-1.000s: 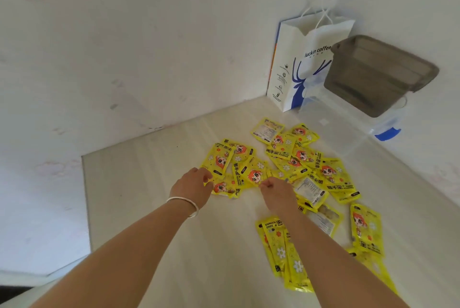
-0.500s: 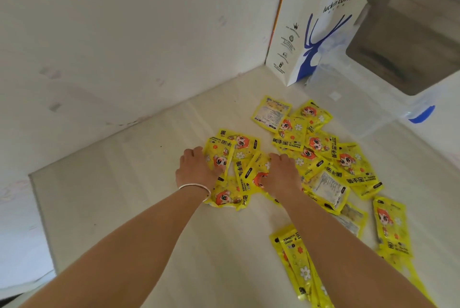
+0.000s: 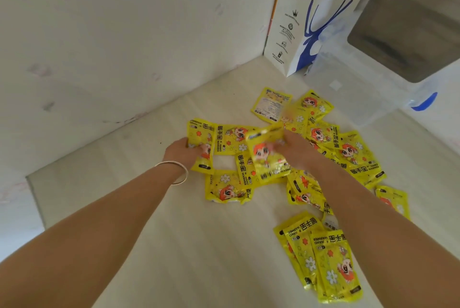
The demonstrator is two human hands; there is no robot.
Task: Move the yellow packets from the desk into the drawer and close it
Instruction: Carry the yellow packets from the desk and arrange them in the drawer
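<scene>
Several yellow hand-warmer packets [image 3: 348, 150] lie scattered over the pale wooden desk [image 3: 154, 245]. My left hand [image 3: 180, 152] grips one yellow packet [image 3: 201, 145] by its left edge, at the left end of the pile. My right hand [image 3: 296, 149] holds another packet [image 3: 267, 155], lifted and tilted above the others and blurred by motion. A small stack of packets [image 3: 323, 260] lies nearer to me on the right. No drawer is in view.
A white and blue paper coffee bag [image 3: 298, 21] stands in the wall corner at the back. A clear plastic storage box [image 3: 368, 78] with a grey lid sits to its right. The desk's left edge [image 3: 32, 198] lies close to my left arm.
Both hands went from pressing on the pile to each gripping a packet; the right one is raised off the desk. The camera has moved closer and lower.
</scene>
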